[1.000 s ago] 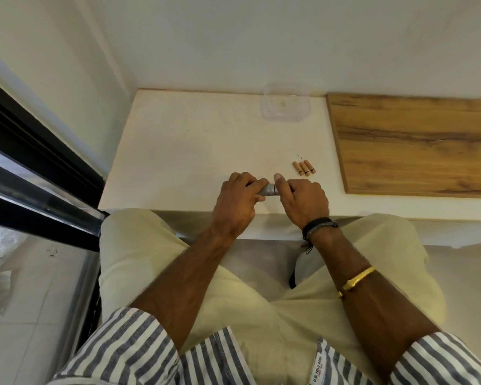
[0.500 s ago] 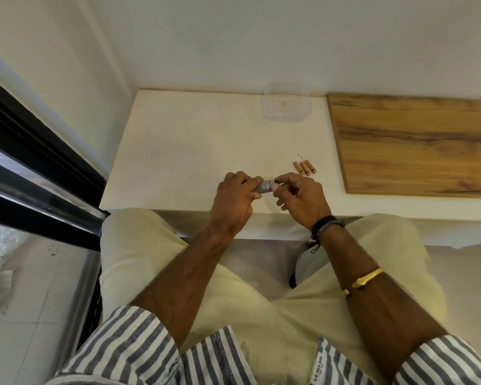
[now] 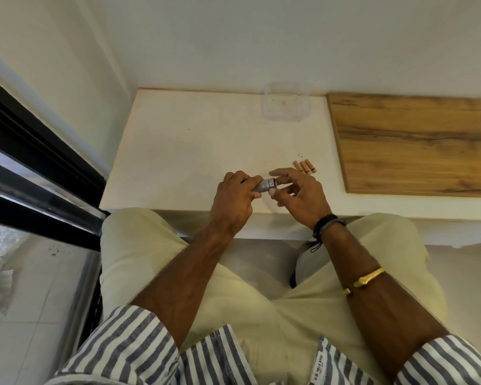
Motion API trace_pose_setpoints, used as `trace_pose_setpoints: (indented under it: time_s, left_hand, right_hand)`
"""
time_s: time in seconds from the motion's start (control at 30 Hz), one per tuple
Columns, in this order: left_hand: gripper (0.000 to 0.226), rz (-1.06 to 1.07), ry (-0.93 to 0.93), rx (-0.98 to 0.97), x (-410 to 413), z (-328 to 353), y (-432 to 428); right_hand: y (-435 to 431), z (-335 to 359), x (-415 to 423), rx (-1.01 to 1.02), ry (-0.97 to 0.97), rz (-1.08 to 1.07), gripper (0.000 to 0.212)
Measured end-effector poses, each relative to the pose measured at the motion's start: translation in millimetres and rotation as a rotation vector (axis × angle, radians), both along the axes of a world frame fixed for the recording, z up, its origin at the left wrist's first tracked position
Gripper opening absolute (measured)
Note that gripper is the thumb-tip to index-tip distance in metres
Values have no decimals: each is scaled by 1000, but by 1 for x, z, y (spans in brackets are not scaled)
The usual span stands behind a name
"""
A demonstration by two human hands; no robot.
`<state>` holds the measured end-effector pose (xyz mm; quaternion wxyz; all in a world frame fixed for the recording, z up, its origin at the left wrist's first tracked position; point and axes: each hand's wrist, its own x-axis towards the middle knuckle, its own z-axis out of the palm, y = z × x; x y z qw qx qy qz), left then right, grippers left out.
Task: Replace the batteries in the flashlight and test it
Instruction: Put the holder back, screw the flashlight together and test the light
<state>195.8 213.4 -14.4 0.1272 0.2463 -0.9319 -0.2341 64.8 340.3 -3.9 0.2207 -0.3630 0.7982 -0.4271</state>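
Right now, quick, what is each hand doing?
Left hand: closed, holding the flashlight.
Right hand: fingers at the flashlight's end; grip cannot be told.

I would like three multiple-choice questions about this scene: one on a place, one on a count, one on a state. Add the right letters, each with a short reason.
1. Where do the batteries lie? A) in the clear container B) on the white table, beside the wooden board C) on the lap
2. How many batteries are there? A) one B) five C) three
3. The flashlight is: A) gripped by the left hand B) lying untouched C) standing in the container

1 B: they lie on the table, left of the board. 2 C: three lie side by side. 3 A: the fingers curl round its body.
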Motion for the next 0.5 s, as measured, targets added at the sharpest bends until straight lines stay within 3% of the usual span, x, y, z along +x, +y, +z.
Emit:
trace_pose_setpoints:
  time_s: [0.27, 0.5]
  left_hand:
    - [35, -15, -7, -17, -1, -2, 1]
    - [35, -85, 14, -49, -1, 1, 4]
  right_hand:
    - [0, -1, 2, 20, 76, -42, 25]
    - [-2, 0, 2, 199, 206, -128, 58]
